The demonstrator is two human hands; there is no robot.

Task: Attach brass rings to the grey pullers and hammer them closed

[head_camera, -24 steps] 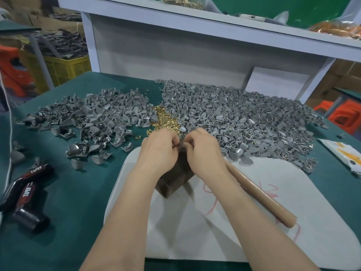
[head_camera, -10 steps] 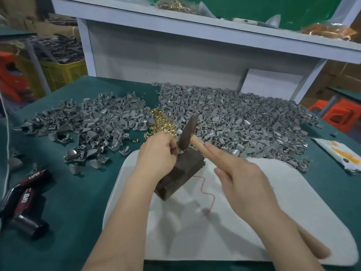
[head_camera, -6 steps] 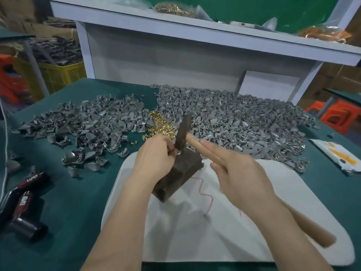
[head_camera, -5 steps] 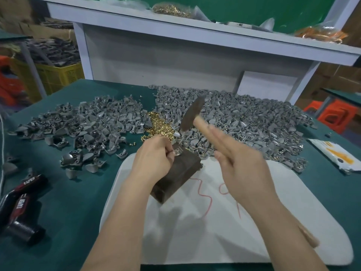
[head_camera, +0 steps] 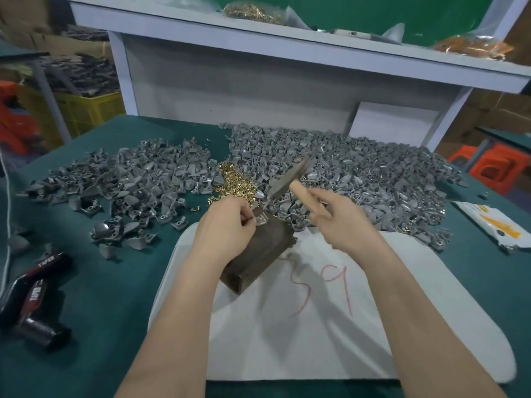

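Note:
My left hand pinches a grey puller flat on the far end of a dark metal block. My right hand grips a wooden-handled hammer, its blurred head raised just above the puller. A small heap of brass rings lies beyond the block, between two big piles of grey pullers, one to the left and one to the right. Whether a ring sits on the held puller I cannot tell.
The block rests on a white felt pad with red marks, on a green table. A black and red tool lies at the left. A printed packet lies at the right edge. A white shelf stands behind.
The hammer struck the puller on the block, rose, and is now swinging above it again. My left hand has kept the puller in place on the block throughout.

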